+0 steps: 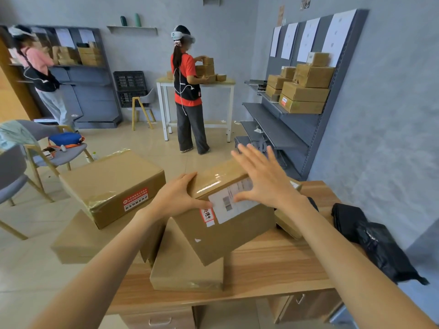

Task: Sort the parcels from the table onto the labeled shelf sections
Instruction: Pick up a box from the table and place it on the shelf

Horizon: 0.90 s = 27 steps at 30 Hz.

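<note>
Fingers of your left hand curl over the left top edge of the labelled parcel, thumb across its near face by the red sticker, so that grip is closed on the box. Your right hand hovers above the white shipping label with fingers spread and straight; whether it touches the box I cannot tell, but it holds nothing.

The parcel sits tilted, propped on a flat box lying on the tabletop, with a small box just beside its right end. It looks like stiff corrugated card, sealed with glossy tape along the top seam. I judge that tape slippery, so keep your palms on bare cardboard at the two short ends rather than on the taped strip. Its weight cannot be read from here; take it with both hands and expect some load.

To your left a taped carton rests on another box. A black plastic bag lies at the right of the tabletop. The shelf with paper signs stands ahead on the right, its upper tier already carrying parcels.
</note>
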Each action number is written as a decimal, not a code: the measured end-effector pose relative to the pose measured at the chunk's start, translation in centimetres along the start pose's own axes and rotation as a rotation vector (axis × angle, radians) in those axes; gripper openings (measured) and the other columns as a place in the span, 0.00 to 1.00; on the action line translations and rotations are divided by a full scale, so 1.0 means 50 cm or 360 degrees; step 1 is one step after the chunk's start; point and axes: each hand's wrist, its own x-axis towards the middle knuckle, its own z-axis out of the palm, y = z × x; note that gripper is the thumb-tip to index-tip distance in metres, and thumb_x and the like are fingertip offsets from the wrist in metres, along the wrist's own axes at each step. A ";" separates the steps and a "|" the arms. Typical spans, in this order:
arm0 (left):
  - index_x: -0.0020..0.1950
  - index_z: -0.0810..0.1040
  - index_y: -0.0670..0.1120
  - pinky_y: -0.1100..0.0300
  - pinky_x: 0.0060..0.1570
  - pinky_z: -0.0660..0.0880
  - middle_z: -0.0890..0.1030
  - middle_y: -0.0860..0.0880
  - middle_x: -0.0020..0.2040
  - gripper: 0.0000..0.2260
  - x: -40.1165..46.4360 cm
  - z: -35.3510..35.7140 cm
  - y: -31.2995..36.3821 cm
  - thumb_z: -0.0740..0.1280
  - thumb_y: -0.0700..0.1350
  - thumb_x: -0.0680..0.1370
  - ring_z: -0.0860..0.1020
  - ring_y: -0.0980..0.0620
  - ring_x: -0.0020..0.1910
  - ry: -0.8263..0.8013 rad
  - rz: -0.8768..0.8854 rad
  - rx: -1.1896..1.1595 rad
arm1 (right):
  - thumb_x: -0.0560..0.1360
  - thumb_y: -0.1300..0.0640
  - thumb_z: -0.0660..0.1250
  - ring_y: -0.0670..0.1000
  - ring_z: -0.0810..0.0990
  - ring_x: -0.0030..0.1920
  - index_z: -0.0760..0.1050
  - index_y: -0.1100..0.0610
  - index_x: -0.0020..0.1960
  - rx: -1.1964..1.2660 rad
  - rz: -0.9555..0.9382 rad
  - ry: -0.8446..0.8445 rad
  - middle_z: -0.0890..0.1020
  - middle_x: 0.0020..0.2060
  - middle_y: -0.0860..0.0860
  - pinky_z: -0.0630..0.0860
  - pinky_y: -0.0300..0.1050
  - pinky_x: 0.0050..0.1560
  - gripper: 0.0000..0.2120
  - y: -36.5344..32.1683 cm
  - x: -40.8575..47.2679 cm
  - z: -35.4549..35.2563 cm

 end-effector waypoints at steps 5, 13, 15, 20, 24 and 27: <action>0.71 0.66 0.53 0.65 0.42 0.73 0.77 0.60 0.53 0.43 -0.020 -0.029 -0.020 0.76 0.65 0.61 0.77 0.59 0.49 0.0303 -0.0251 -0.0755 | 0.67 0.32 0.69 0.49 0.49 0.78 0.47 0.49 0.79 0.0760 0.0596 0.0345 0.50 0.79 0.47 0.45 0.55 0.75 0.51 0.041 -0.040 0.014; 0.58 0.79 0.47 0.55 0.43 0.78 0.85 0.47 0.50 0.27 -0.016 -0.041 0.006 0.74 0.60 0.65 0.84 0.48 0.47 0.0423 -0.0376 -0.1672 | 0.62 0.31 0.67 0.47 0.69 0.69 0.58 0.47 0.75 0.2143 0.1171 0.0158 0.71 0.68 0.41 0.70 0.42 0.63 0.47 0.011 -0.065 0.047; 0.60 0.79 0.44 0.57 0.39 0.79 0.85 0.46 0.51 0.29 -0.015 -0.040 0.017 0.73 0.60 0.66 0.84 0.47 0.47 0.0368 -0.0388 -0.1771 | 0.63 0.30 0.65 0.45 0.70 0.65 0.61 0.46 0.73 0.2229 0.1182 0.0194 0.74 0.59 0.36 0.68 0.40 0.60 0.43 0.008 -0.062 0.040; 0.60 0.80 0.44 0.60 0.37 0.79 0.84 0.44 0.52 0.28 -0.012 -0.033 0.037 0.74 0.60 0.66 0.84 0.47 0.47 0.0297 -0.0362 -0.1964 | 0.62 0.34 0.71 0.47 0.76 0.62 0.65 0.46 0.72 0.2424 0.1191 0.0297 0.78 0.61 0.44 0.71 0.50 0.65 0.42 0.032 -0.071 0.027; 0.59 0.81 0.46 0.57 0.43 0.78 0.85 0.46 0.52 0.27 0.003 -0.025 0.068 0.71 0.62 0.67 0.83 0.47 0.50 0.0297 -0.0350 -0.1891 | 0.61 0.36 0.73 0.43 0.82 0.52 0.71 0.43 0.65 0.2510 0.1248 0.0451 0.83 0.53 0.40 0.78 0.41 0.50 0.34 0.047 -0.085 0.018; 0.59 0.80 0.49 0.58 0.45 0.79 0.85 0.47 0.52 0.27 0.015 -0.018 0.098 0.68 0.64 0.68 0.84 0.48 0.50 0.0242 -0.0270 -0.1826 | 0.60 0.36 0.73 0.41 0.82 0.48 0.74 0.42 0.60 0.2451 0.1300 0.0599 0.83 0.49 0.40 0.76 0.37 0.44 0.29 0.065 -0.097 -0.001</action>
